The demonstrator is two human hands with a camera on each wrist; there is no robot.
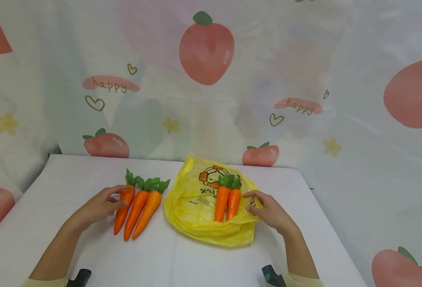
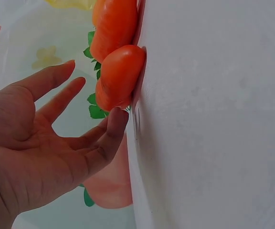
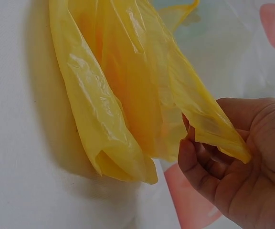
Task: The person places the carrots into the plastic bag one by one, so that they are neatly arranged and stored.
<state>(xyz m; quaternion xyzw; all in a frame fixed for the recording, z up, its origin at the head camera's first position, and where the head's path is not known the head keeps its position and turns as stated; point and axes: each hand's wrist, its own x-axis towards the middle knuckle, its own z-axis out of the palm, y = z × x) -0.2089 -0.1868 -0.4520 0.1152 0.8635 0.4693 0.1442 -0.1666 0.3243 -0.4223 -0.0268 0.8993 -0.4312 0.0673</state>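
Three orange carrots with green leafy tops lie side by side on the left of the table. My left hand [image 1: 101, 203] is over the leftmost carrot [image 1: 125, 205], fingers spread and only loosely bent. In the left wrist view, fingertips [image 2: 118, 117] sit right at that carrot's side, with the thumb apart. A yellow plastic bag [image 1: 186, 215] lies to the right, its mouth toward me. Two more carrots [image 1: 221, 204] rest at the bag, leaves pointing away and lower ends hidden by its front edge. My right hand [image 3: 233, 176] pinches the bag's right edge.
The white tabletop [image 1: 153, 263] extends in front of the carrots and bag. Behind it hangs a pale backdrop [image 1: 153, 52] printed with fruit. Dark wrist devices [image 1: 273, 276] show at both sleeves.
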